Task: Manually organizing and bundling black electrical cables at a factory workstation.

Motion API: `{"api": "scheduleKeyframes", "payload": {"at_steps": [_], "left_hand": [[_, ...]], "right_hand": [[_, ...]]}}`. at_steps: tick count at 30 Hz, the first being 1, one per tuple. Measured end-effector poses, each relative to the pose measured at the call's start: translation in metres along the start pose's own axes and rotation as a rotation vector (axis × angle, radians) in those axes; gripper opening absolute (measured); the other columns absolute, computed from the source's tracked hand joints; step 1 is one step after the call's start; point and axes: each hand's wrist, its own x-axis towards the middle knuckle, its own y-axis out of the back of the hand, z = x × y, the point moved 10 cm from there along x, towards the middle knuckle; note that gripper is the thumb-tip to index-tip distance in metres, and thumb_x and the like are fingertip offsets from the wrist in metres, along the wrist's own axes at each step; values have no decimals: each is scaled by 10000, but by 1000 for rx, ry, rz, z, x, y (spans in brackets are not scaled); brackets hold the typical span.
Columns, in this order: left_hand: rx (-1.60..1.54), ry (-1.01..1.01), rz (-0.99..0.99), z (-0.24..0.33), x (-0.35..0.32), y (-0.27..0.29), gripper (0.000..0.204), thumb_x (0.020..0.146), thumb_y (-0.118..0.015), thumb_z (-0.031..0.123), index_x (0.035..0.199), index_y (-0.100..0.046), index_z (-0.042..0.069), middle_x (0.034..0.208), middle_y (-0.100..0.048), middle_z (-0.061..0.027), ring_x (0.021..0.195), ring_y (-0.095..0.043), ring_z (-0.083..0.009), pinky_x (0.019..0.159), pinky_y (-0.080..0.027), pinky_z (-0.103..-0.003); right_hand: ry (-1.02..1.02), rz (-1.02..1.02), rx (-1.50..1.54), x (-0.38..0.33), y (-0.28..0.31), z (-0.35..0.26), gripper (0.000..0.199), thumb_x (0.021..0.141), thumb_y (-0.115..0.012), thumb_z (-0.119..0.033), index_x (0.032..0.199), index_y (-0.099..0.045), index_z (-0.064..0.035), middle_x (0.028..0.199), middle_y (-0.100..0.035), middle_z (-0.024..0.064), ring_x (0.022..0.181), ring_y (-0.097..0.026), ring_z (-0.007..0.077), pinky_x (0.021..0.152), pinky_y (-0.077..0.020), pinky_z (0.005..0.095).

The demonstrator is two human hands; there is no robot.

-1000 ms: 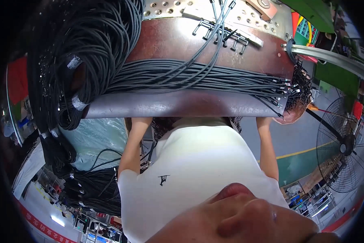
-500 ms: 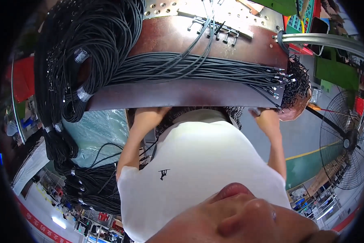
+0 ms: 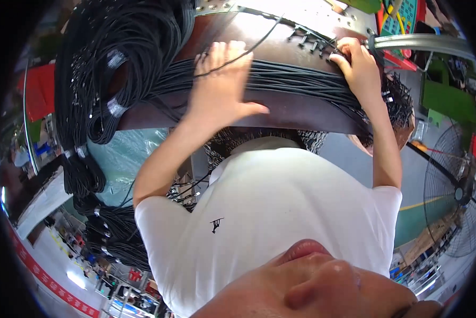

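Note:
My left hand point(image 3: 221, 82) lies flat with its fingers stretched over a bundle of black cables point(image 3: 296, 79) that runs across the dark red-brown work surface point(image 3: 280, 112). One loose cable point(image 3: 259, 41) arcs up and to the right across its fingers. Farther right, my right hand point(image 3: 361, 71) is curled beside the right end of a rail with black clips point(image 3: 313, 45). Thumb and forefinger bend toward each other there; whatever they pinch is too small to make out. Beneath my right wrist, the bundle's ends are partly hidden.
Coiled black cables point(image 3: 142, 37) are heaped at the left, some hanging past the edge. A perforated metal plate point(image 3: 349, 20) lies at the back. A metal bar point(image 3: 423, 43) juts in at the right, near a box of short black pieces point(image 3: 402, 106). A floor fan point(image 3: 458, 193) stands beyond.
Both hands have risen from the front edge onto the work surface: the left over the cable bundle, the right to the rail's end. The cables draped over the rail have shifted.

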Motion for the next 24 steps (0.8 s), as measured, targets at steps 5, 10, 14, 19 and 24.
{"api": "scheduleKeyframes", "payload": {"at_steps": [5, 10, 14, 19, 24], "left_hand": [[150, -87, -49, -71, -27, 21, 650, 770, -696, 328, 1330, -472, 86, 1299, -490, -135, 1164, -498, -308, 942, -464, -360], [84, -156, 176, -81, -24, 32, 353, 810, -681, 166, 1153, -630, 103, 976, -625, -52, 879, -631, -222, 756, -525, -340], [-160, -8, 195, -101, -16, 40, 239, 812, -677, 104, 1042, -676, 42, 844, -653, -70, 768, -635, -252, 702, -516, -299], [-1004, 340, 117, -141, -30, 26, 148, 880, -626, 50, 1006, -665, -19, 900, -669, -16, 780, -607, -99, 716, -470, -249], [-820, 250, -504, -85, -4, 6, 196, 872, -650, 179, 944, -612, 1, 726, -524, 27, 718, -457, -22, 601, -390, -227]], "right_hand": [[-27, 256, -295, -46, 136, -1, 121, 785, -697, -86, 905, -692, -94, 929, -648, 55, 872, -597, 257, 760, -487, 377], [-67, 263, -563, -36, 139, 7, 223, 824, -684, -235, 1024, -680, -138, 995, -649, 56, 930, -596, 275, 787, -497, 378], [229, 235, -105, 29, 29, -43, 337, 836, -683, -182, 1158, -620, -103, 1100, -609, 110, 974, -602, 286, 802, -492, 363], [499, 121, -119, 85, -43, -63, 234, 884, -554, -233, 876, -677, -34, 845, -635, 175, 796, -601, 311, 740, -479, 407], [446, -28, -205, 87, -45, -47, 199, 861, -573, -155, 969, -667, -16, 885, -652, 157, 821, -613, 263, 728, -488, 363]]}}
